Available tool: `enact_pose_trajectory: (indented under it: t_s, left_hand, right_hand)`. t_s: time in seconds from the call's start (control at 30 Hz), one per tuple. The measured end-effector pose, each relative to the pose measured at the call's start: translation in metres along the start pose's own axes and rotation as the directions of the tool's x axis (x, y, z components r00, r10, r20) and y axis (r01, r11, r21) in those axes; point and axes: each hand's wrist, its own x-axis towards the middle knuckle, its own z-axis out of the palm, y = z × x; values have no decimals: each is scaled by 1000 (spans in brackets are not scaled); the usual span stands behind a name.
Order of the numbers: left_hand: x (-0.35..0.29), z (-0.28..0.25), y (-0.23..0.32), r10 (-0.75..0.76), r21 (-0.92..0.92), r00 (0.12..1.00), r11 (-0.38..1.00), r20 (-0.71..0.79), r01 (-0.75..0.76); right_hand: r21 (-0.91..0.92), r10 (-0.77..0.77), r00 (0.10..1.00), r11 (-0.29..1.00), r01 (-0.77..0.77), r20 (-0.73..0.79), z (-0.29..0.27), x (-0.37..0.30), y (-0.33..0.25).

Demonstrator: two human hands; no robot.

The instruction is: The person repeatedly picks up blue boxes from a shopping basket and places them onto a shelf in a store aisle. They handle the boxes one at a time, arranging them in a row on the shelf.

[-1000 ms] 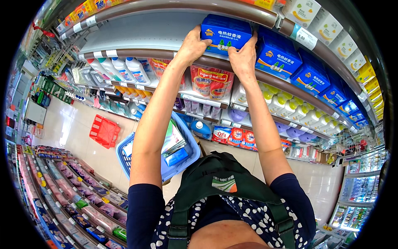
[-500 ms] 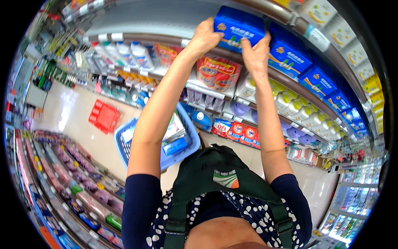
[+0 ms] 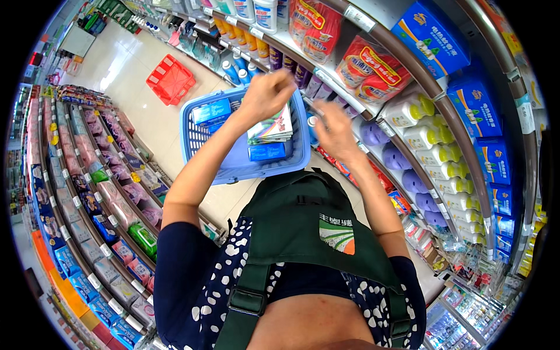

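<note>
My left hand (image 3: 265, 98) hovers over the blue shopping basket (image 3: 189, 137), its fingers curled with nothing visible in them. Just right of the basket's rim, my right hand (image 3: 337, 129) is smeared by motion, and its fingers cannot be read. Inside the basket lie a blue box (image 3: 213, 111), a stack of flat white-and-green packets (image 3: 271, 131) and another blue box (image 3: 267, 151). Apart from both hands, a large blue box (image 3: 431, 38) stands at the near end of a row of blue boxes (image 3: 475, 108) on the right shelf.
Red bagged packs (image 3: 373, 70), yellow-capped bottles (image 3: 434, 134) and purple containers (image 3: 399, 157) fill the lower right shelves. On the tiled floor beyond the basket sits a red crate (image 3: 170, 80). Shelves of pink packs (image 3: 111, 169) run along the left.
Both hands have let go of the blue box, which now stands on the shelf. They have come down toward the basket, and the view has swung left and down.
</note>
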Motion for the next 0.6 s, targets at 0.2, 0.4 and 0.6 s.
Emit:
enact_pose_trajectory:
  t_s: [0.2,0.4,0.6]
  left_hand:
    - [-145,-1,-96,-285,348,870,927,402,143]
    - [-184,64,-158,-424,646,768,763,480,18]
    - [-192,65,-169,-271,523,709,837,651,-160]
  right_hand:
    - [-68,122,628,992,-110,768,106,-36,29]
    - [-320,268,550,947,-2,791,178,-52,60]
    - [-450,339,539,889,84,771,195,-60,66]
